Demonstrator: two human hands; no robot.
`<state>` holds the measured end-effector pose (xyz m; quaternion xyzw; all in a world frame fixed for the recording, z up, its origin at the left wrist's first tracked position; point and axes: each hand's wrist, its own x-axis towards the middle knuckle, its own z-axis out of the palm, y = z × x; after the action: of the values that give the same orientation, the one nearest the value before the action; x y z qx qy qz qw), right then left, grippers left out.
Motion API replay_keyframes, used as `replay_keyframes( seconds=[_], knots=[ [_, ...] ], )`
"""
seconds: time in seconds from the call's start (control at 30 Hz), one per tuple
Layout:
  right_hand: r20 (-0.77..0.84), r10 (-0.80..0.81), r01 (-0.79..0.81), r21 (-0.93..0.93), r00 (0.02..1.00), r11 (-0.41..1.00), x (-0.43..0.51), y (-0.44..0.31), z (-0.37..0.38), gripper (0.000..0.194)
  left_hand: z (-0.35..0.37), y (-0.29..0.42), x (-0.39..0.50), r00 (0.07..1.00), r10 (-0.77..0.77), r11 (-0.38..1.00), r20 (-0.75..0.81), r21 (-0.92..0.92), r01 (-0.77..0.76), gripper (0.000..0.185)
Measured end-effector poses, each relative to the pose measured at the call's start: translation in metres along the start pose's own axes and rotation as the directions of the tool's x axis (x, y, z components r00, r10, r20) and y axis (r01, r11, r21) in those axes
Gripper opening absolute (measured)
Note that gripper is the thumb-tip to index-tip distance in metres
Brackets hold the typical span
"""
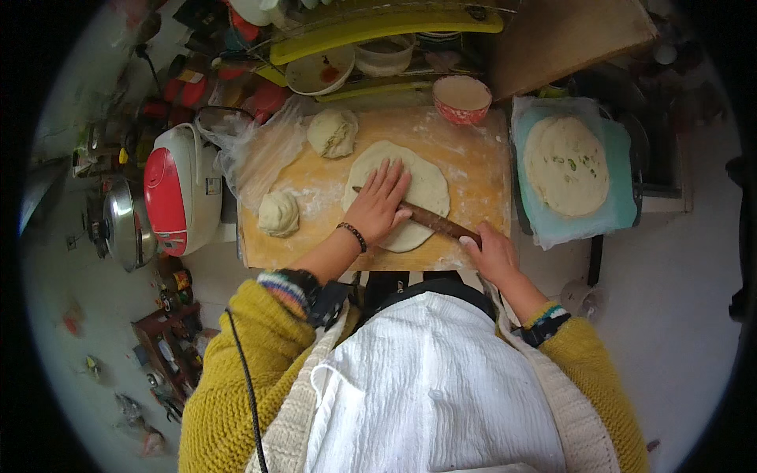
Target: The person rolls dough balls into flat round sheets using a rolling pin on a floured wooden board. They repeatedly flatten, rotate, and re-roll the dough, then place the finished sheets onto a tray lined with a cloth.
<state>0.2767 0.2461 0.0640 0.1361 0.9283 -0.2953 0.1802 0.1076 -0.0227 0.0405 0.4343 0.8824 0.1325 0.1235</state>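
A flattened round of dough (429, 177) lies on a floured wooden board (331, 251). Across it, at a slant, runs a dark wooden rolling pin (436, 222) with a narrow tip. My left hand (378, 198) is laid over the pin near its far-left end, its fingers stretched out flat over the dough and not wrapped around the wood. At the pin's near-right end, my right hand (494, 251) grips it by the board's front edge. Two dough lumps, one at the back (331, 133) and one at the left (278, 213), sit apart from the round.
A red patterned bowl (462, 99) stands at the board's back edge. Clear plastic film (266, 151) covers the back-left corner, beside a red-and-white rice cooker (183, 189). To the right, a flat dough round with green bits (566, 165) rests on a plastic-covered turquoise surface (618, 177).
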Motion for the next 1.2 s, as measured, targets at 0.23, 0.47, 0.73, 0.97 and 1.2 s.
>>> replay_keyframes(
  seconds=[0.23, 0.47, 0.73, 0.97, 1.2],
  knots=[
    [-0.432, -0.216, 0.112, -0.252, 0.876, 0.961, 0.042, 0.019, 0.015, 0.045, 0.003, -0.018, 0.118, 0.903, -0.077, 0.996, -0.422, -0.067, 0.053, 0.087],
    [-0.381, -0.162, 0.067, -0.249, 0.910, 0.966, 0.056, 0.004, 0.014, 0.040, 0.007, -0.016, 0.187, 0.680, -0.046, 0.999, -0.731, -0.039, 0.025, 0.077],
    [-0.162, -0.009, 0.012, 0.014, 0.987, 1.000, 0.023, -0.019, 0.007, 0.036, -0.028, -0.017, 0.128, 0.800, 0.036, 0.977, -0.599, -0.148, -0.155, 0.066],
    [-0.275, -0.142, 0.109, -0.131, 0.951, 0.985, -0.011, -0.006, 0.037, 0.045, -0.004, -0.005, 0.040, 0.969, 0.246, 0.969, 0.001, 0.039, -0.246, 0.082],
    [-0.424, -0.067, -0.025, -0.209, 0.903, 0.978, 0.001, 0.037, 0.030, 0.044, 0.024, 0.035, 0.104, 0.965, 0.183, 0.980, -0.190, -0.046, -0.194, 0.074]
  ],
)
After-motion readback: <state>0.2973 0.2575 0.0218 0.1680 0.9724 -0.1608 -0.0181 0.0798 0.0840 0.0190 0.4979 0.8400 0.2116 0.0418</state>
